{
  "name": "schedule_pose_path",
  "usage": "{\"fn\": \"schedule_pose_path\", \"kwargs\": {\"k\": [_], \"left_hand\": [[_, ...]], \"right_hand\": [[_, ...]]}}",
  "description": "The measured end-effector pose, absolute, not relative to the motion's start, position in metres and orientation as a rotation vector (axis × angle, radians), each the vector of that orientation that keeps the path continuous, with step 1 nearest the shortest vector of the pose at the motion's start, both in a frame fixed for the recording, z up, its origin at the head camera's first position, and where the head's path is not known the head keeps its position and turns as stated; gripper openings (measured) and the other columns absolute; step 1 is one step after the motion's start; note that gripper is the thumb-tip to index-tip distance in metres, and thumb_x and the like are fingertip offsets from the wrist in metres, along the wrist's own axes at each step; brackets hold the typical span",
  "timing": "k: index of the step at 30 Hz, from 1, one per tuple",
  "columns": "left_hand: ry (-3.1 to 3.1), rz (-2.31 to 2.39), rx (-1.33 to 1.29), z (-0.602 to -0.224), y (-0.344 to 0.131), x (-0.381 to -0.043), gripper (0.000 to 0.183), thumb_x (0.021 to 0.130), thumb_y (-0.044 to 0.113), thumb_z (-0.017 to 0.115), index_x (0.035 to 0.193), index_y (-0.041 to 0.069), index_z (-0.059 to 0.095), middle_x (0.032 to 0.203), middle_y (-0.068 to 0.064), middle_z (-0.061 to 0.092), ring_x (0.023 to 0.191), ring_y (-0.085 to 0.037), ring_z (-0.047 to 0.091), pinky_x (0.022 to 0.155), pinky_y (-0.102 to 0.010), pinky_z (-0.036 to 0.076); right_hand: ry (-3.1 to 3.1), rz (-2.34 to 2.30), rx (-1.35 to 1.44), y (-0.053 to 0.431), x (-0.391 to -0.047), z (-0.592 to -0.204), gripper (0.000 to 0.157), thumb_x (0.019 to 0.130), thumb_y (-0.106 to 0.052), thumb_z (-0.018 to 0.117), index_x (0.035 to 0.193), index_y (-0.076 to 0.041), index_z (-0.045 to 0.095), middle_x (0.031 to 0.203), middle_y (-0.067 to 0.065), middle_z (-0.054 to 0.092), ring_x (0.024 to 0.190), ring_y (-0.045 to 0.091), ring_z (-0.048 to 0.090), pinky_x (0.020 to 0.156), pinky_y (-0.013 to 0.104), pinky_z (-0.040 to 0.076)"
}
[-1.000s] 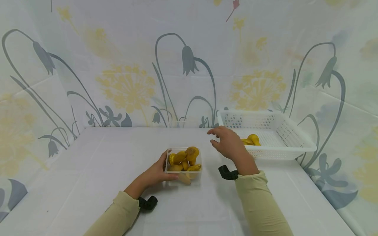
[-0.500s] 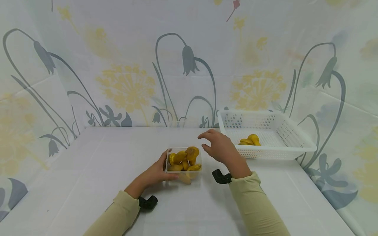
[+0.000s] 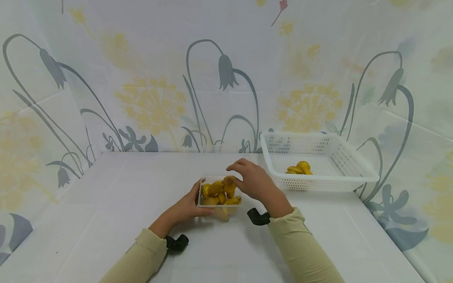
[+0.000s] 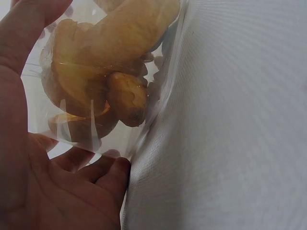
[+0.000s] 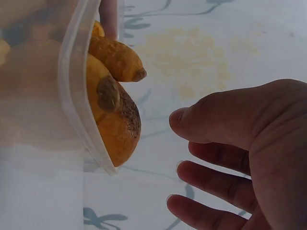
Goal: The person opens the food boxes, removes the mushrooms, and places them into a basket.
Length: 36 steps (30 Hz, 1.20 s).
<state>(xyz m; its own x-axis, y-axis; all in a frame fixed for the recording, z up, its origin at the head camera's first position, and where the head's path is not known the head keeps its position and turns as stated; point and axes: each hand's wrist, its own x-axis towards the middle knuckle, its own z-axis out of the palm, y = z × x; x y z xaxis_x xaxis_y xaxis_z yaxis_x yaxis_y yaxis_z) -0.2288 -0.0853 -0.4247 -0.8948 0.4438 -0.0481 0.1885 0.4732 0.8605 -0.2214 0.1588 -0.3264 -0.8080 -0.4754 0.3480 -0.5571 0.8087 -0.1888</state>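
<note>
A clear plastic tub [image 3: 226,206] full of yellow mushrooms [image 3: 213,189] stands on the white table. My left hand [image 3: 185,209] grips its left side, thumb along the front wall and fingers behind. Through the clear wall in the left wrist view, mushroom stems and caps [image 4: 128,98] press close together. My right hand [image 3: 255,184] hovers at the tub's upper right, next to the topmost mushroom [image 3: 229,182]. The right wrist view shows its thumb and fingers [image 5: 211,179] apart and holding nothing, a short gap from the mushrooms [image 5: 123,136] that rise above the rim.
A white perforated basket [image 3: 339,182] stands at the back right, behind my right arm, with a few yellow mushrooms [image 3: 301,168] inside. A flower-patterned cloth [image 3: 159,106] hangs behind the white table [image 3: 106,204].
My right hand has moved left and slightly down, from the front of the basket to the tub's right side. The left hand and the tub have stayed in place.
</note>
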Motion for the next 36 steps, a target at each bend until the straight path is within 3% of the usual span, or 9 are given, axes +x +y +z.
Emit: {"fn": "schedule_pose_path", "kwargs": {"k": [12,22,36], "left_hand": [[2.462,1.384,0.541,-0.425,-0.086,-0.229,0.113,0.077,0.043,0.080,0.157,0.025,0.002,0.162,-0.008,0.018,0.149,-0.030,0.019,0.118,-0.054,0.023],[2.461,1.378,0.507,-0.425,-0.085,-0.229,0.114,0.077,0.042,0.081,0.157,0.023,0.003,0.161,-0.010,0.019,0.149,-0.031,0.021,0.117,-0.053,0.025],[2.452,1.386,0.503,-0.425,-0.085,-0.229,0.116,0.075,0.045,0.081,0.157,0.024,0.002,0.162,-0.009,0.018,0.149,-0.030,0.021,0.117,-0.052,0.025]], "right_hand": [[-2.750,0.439,0.865,0.148,-0.223,-0.335,0.028,0.094,-0.016,0.062,0.121,-0.020,0.066,0.121,0.001,0.061,0.099,0.017,0.064,0.086,0.033,0.055],[-2.704,0.533,0.963,0.142,-0.221,-0.340,0.031,0.090,-0.008,0.064,0.119,-0.016,0.067,0.115,0.000,0.063,0.092,0.014,0.065,0.083,0.030,0.056],[-2.709,0.551,1.009,0.137,-0.222,-0.345,0.031,0.089,-0.005,0.063,0.118,-0.014,0.067,0.117,-0.002,0.066,0.098,0.014,0.066,0.086,0.030,0.055]]}}
